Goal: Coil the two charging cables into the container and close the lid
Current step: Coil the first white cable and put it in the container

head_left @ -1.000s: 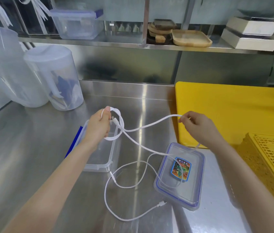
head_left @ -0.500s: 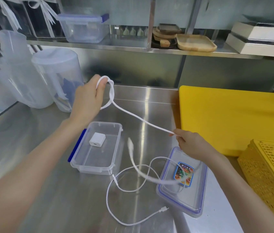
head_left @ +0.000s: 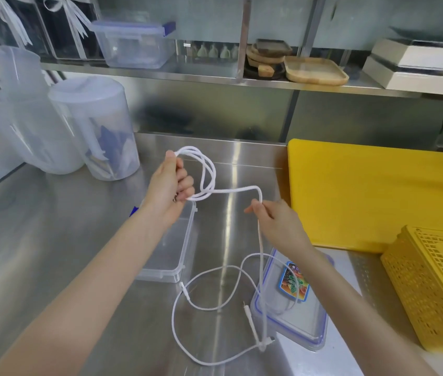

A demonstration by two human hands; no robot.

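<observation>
My left hand [head_left: 170,185] grips a few coiled loops of a white charging cable [head_left: 206,172] above the steel counter. My right hand [head_left: 274,221] pinches the same cable a little further along, and from there it hangs down to the counter. A second white cable [head_left: 187,332] lies loose on the counter in front. The clear container [head_left: 179,256] stands open under my left forearm; its inside is mostly hidden. Its blue-rimmed lid [head_left: 293,321] with a coloured sticker lies flat to the right, partly under the cables.
A yellow cutting board [head_left: 377,196] lies at the right, with a yellow perforated basket [head_left: 437,291] in front of it. Two translucent pitchers [head_left: 93,126] stand at the back left. The shelf above holds a lidded box [head_left: 133,44], wooden trays and white boxes.
My left hand has come down and toward the middle with another loop added to the coil. My right hand has risen and moved closer to the left, shortening the stretched length.
</observation>
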